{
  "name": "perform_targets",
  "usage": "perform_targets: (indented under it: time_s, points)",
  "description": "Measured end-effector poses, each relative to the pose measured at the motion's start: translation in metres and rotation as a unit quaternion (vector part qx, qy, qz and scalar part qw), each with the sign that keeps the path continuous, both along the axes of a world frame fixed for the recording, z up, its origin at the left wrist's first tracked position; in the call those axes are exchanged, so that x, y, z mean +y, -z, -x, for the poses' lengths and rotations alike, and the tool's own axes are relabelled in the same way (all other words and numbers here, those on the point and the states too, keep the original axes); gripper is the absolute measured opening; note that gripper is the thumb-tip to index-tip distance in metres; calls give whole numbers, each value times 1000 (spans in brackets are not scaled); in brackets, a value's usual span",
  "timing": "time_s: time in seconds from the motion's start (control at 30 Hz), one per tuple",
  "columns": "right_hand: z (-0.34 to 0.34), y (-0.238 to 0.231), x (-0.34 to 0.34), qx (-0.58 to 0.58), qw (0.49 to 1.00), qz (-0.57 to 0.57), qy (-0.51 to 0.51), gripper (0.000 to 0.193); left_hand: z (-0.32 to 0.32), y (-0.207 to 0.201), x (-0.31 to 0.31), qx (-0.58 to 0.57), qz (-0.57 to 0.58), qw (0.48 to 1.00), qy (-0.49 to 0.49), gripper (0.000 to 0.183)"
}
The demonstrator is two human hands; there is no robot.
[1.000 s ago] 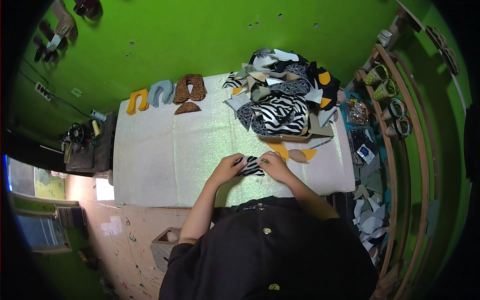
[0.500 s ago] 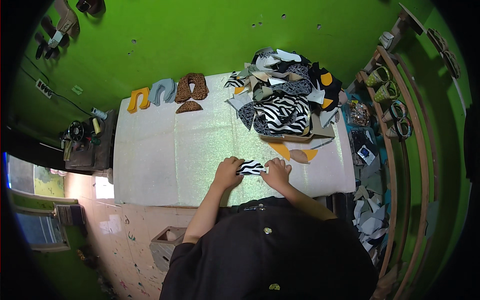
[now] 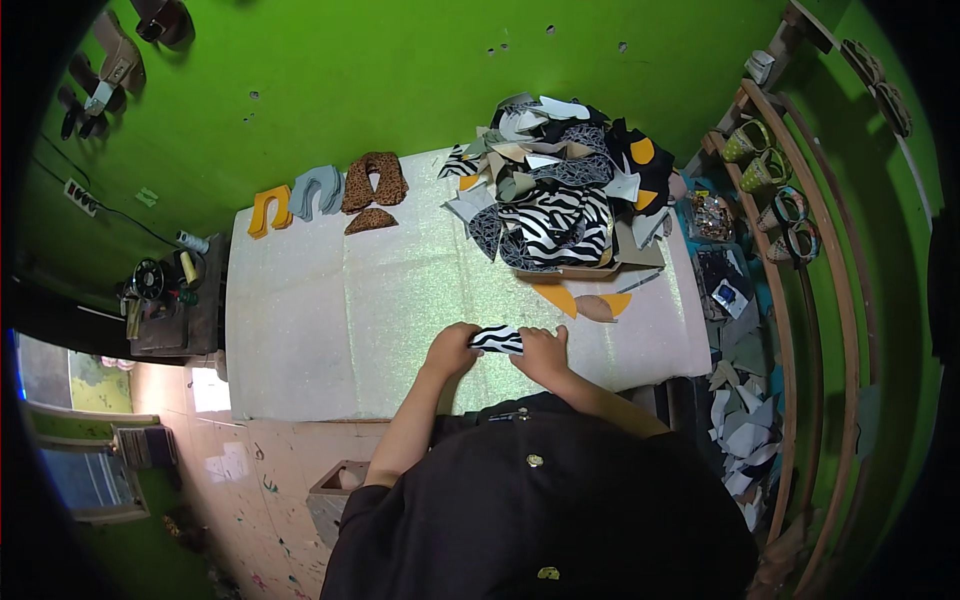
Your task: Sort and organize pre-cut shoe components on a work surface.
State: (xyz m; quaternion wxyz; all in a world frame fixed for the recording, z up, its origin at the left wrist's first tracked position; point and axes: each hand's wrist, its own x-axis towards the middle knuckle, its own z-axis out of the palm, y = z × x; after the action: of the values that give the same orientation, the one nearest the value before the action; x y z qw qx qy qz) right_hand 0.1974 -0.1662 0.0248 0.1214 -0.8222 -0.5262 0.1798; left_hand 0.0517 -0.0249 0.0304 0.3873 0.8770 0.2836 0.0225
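Between my hands, close to the table's front edge, is a small zebra-striped piece of material [image 3: 496, 340]. My left hand [image 3: 453, 350] is closed on its left end. At the other end my right hand [image 3: 542, 354] grips it, with the thumb side tucked out of sight. The fingers hide both ends of the piece. Just beyond my right hand lie yellow offcuts [image 3: 556, 298] and a brown oval piece [image 3: 595, 308] on the pale table covering [image 3: 300, 340].
A box [image 3: 570, 271] heaped with scraps [image 3: 555, 215] stands at the back right. Yellow [image 3: 268, 212], grey [image 3: 317, 192] and leopard-print [image 3: 375, 183] cut pieces sit in stacks at the back left. Wooden racks with sandals [image 3: 765, 178] line the right wall.
My right hand has shifted left and turned over more of the striped piece's right end. Less of the piece shows between my hands. The view has swung slightly.
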Motion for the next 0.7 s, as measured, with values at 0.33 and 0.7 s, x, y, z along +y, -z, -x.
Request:
perform_targets:
  time_s: [0.33, 0.7]
  points:
    - [-24, -1, -9, -71, 992, -100, 28, 46, -15, 10, -32, -56, -34, 996, -65, 37]
    - [-183, 12, -51, -137, 950, -71, 273, 27, -6, -12, -17, -64, -100, 988, -97, 50]
